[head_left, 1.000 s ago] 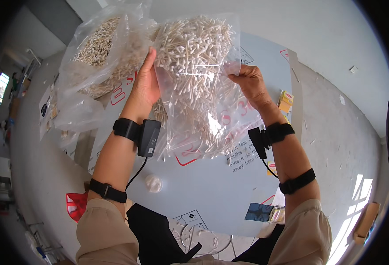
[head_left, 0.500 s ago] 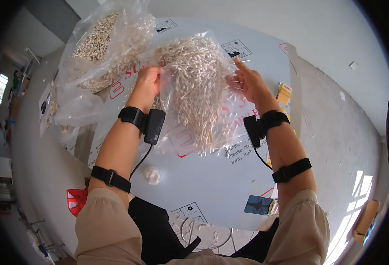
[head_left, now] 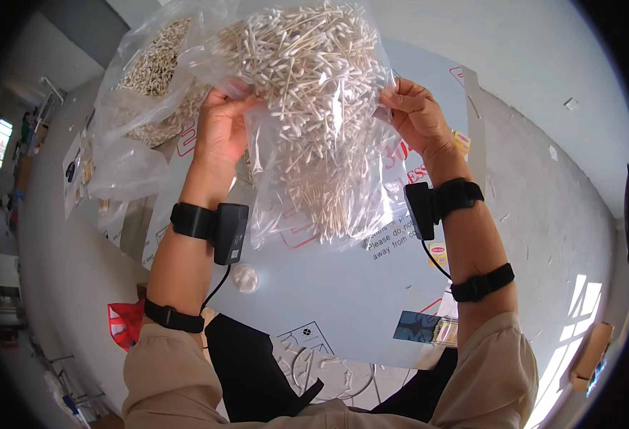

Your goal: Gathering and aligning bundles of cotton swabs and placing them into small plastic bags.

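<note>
A clear plastic bag [head_left: 264, 207] full of white-tipped cotton swabs [head_left: 322, 93] hangs between my two hands above the table. My left hand [head_left: 225, 121] is closed on the bag's left side, thumb and fingers pinching the film. On the other side, my right hand [head_left: 416, 113] pinches the bag's right edge. The swabs lie jumbled and wide in the upper part and taper into a narrow bunch lower down. Behind the bag, part of the table's print is covered.
A larger clear bag of swabs [head_left: 159, 64] stands at the back left. A small round clear container [head_left: 246, 277] sits on the blue-grey tabletop [head_left: 314, 293]. Yellow packets [head_left: 437, 254] and a dark blue pack [head_left: 416, 326] lie at the right. A red bag [head_left: 123, 322] is at the lower left.
Both hands have lifted the bag up toward the camera, so it looks larger and higher. My right hand has gone from partly extended fingers to a pinch on the bag's edge.
</note>
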The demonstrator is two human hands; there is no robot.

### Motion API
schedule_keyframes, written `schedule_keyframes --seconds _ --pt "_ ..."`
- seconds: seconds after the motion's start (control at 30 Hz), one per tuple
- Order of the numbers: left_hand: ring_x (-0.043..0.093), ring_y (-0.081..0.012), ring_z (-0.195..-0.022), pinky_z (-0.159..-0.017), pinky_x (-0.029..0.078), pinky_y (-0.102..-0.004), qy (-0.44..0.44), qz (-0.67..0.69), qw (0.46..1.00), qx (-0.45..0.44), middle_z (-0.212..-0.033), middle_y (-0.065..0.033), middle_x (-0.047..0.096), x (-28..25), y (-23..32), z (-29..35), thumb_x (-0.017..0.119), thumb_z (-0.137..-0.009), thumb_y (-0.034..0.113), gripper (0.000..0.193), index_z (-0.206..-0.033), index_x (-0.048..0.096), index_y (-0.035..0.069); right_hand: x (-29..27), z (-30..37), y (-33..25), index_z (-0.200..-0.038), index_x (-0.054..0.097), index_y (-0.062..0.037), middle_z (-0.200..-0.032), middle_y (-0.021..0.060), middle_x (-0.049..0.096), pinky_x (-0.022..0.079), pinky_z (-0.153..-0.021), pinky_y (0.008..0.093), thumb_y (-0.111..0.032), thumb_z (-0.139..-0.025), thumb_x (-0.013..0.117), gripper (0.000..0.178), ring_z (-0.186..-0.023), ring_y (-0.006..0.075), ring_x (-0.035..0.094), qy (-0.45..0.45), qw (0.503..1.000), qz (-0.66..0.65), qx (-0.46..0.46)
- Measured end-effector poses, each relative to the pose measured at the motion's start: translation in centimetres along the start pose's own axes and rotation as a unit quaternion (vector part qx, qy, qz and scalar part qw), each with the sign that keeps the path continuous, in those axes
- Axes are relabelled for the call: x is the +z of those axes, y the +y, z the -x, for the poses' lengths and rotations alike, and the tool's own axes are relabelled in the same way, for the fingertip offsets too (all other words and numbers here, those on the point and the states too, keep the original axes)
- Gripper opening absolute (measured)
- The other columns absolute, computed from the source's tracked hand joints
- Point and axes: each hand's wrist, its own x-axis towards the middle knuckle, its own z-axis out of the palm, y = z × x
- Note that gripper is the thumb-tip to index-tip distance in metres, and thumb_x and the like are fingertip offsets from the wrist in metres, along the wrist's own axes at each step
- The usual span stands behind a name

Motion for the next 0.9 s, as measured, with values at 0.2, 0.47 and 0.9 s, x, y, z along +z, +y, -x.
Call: schedule_keyframes --seconds 0.2,0.47,0.9 --pt "0.062 -0.0210 -0.084 -0.083 0.048 -0.0316 -0.024 -0.061 0.995 0.070 -0.087 -0.0095 0.065 0.2 1.4 -0.4 0.064 -0.076 -0.009 0.018 -0.089 0.062 0.003 -0.6 -0.8 -1.2 -0.079 0.059 -0.0067 -0.080 0.0006 0.061 0.045 -0.080 0.0242 0.000 -0.085 0.061 0.010 -0.079 0.0104 0.057 -0.051 0.998 -0.013 -0.036" --pt "0.063 -0.0220 -0.084 -0.082 0.047 -0.0346 -0.035 -0.055 0.994 0.089 -0.087 -0.0106 0.067 0.6 1.3 -1.7 0.066 -0.078 -0.006 0.014 -0.087 0.063 0.004 -0.1 -2.2 -1.4 -0.077 0.059 -0.0073 -0.073 -0.0019 0.058 0.047 -0.077 0.0280 -0.005 -0.084 0.066 0.010 -0.073 0.0090 0.055 0.019 0.997 0.029 -0.072" --pt "0.064 -0.0237 -0.087 -0.079 0.048 -0.0392 -0.004 -0.088 0.994 0.071 -0.090 -0.0117 0.066 -1.0 0.7 -3.3 0.066 -0.080 -0.003 0.012 -0.089 0.060 0.003 0.4 -3.8 -0.4 -0.078 0.060 -0.0041 -0.071 -0.0012 0.056 0.047 -0.071 0.0265 -0.015 -0.082 0.071 0.016 -0.066 0.0105 0.054 0.079 0.989 0.102 -0.067"
